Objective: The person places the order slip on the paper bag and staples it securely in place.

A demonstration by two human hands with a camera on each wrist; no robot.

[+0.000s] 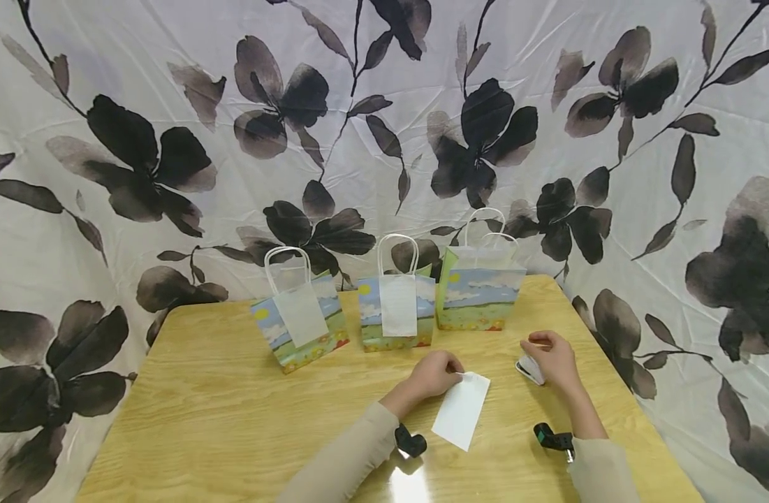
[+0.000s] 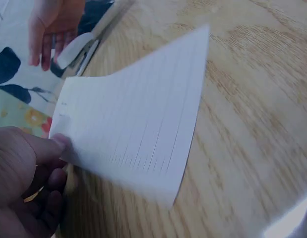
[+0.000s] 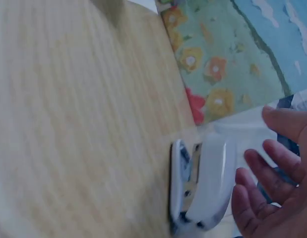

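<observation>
My left hand (image 1: 436, 374) pinches a white lined sheet of paper (image 2: 133, 114) at one corner, thumb on top, and the sheet slants over the table. On the right, a white stapler (image 3: 213, 183) stands on the tabletop with its jaws apart. Beside it, my right hand (image 1: 552, 360) has its fingers loosely bent; in the right wrist view a gap shows between the fingertips and the stapler. Behind the hands stand three paper bags with a painted meadow: a left bag (image 1: 330, 318), a middle bag (image 1: 371, 307) and a right bag (image 1: 478, 300).
White slips hang on the fronts of the left and middle bags, a left slip (image 1: 302, 314) and a middle slip (image 1: 399, 305). A floral cloth (image 1: 384, 140) rises behind the wooden table (image 1: 233, 419). Black wrist cameras sit at both sleeves.
</observation>
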